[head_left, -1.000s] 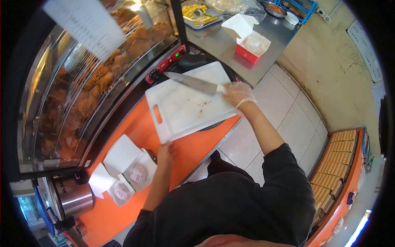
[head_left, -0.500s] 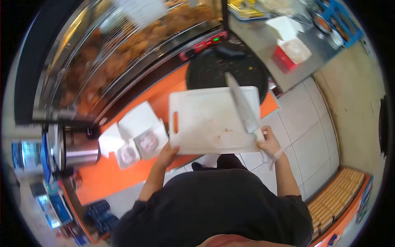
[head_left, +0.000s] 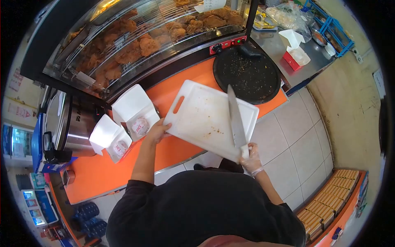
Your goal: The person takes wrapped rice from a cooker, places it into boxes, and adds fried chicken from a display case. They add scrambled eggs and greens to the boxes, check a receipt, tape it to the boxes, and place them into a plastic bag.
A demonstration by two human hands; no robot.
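A white cutting board [head_left: 196, 117], slanted in view with some brown crumbs on it, is held up between my hands. My left hand [head_left: 158, 131] grips its left corner, below the handle slot. In a clear plastic glove, my right hand [head_left: 251, 159] closes around the white handle of a large knife [head_left: 234, 119] and meets the board's lower right corner. The blade lies across the board's right side, its tip pointing away from me. Left of the board, two open white boxes, one larger [head_left: 132, 106] and one smaller [head_left: 108, 135], each contain a round wrapped item with red print.
A glass display case [head_left: 144, 55] with fried chicken stands behind the orange counter [head_left: 98, 177]. A black round tray [head_left: 247, 76] with crumbs sits at the counter's right end. A rice cooker [head_left: 80, 125] is at left. A red-and-white box [head_left: 295, 59] stands on the steel table.
The board has turned in view, its left end moving away from me and its right end coming nearer. My right hand, with the knife, has moved left and closer to my body.
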